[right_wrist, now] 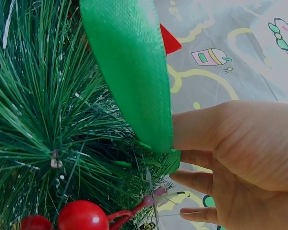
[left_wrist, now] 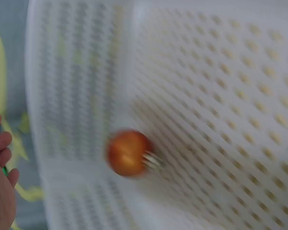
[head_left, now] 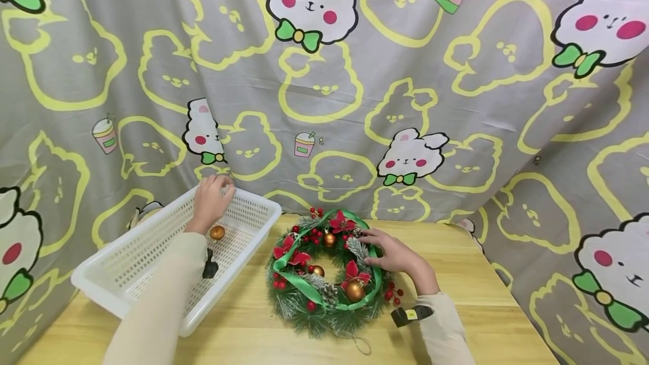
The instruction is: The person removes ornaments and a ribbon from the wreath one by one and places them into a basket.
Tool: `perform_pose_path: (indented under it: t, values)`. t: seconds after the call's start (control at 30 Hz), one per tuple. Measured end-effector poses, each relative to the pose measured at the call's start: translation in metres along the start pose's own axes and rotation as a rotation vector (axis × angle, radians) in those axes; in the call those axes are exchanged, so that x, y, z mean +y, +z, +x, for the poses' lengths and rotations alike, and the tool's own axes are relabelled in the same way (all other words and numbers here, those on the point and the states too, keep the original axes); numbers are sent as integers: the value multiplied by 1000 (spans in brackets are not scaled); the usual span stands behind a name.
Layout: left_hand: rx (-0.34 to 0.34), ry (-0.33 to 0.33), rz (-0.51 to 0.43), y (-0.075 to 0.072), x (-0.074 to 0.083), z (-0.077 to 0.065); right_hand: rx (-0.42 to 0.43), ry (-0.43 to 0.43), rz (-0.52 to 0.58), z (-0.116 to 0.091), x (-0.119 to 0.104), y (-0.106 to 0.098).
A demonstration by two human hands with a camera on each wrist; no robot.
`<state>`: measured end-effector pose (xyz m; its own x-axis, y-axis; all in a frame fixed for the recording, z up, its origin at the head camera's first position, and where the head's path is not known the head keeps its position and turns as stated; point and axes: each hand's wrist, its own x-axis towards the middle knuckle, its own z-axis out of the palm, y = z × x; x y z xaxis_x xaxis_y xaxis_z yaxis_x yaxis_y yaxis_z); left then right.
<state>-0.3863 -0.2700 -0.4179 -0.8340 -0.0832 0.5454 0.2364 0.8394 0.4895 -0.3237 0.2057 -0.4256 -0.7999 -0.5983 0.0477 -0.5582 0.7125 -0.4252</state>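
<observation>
I pinch green ribbon [right_wrist: 134, 72] on the wreath [head_left: 302, 311] with right grip [head_left: 392, 249], likely steadying it; left grip [head_left: 210, 201] loosely spread near basket [head_left: 132, 263] edge.

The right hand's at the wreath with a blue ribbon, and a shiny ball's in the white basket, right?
The ribbon is green, not blue: see the right wrist view. The right hand is at the wreath, and a shiny ball is in the white basket.

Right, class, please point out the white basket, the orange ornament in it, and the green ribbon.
White basket [head_left: 96, 288], head view: its near-left wall.
Orange ornament [left_wrist: 127, 153], left wrist view: its round body.
Green ribbon [right_wrist: 134, 74], right wrist view: its wide flat face.
</observation>
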Motion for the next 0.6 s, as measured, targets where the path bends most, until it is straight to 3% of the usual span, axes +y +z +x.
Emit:
perform_pose_path:
  t: [0.2, 0.47, 0.6]
  values:
    - [-23, 128, -55, 4, 52, 18, 0, 0, 9, -1, -4, -2]
    - [-213, 301, -61, 3, 126, 27, 2, 2, 0, -1, -4, -3]
    - [-249, 382, -90, 3, 152, 28, 1, 12, -7, -1, -2, -2]
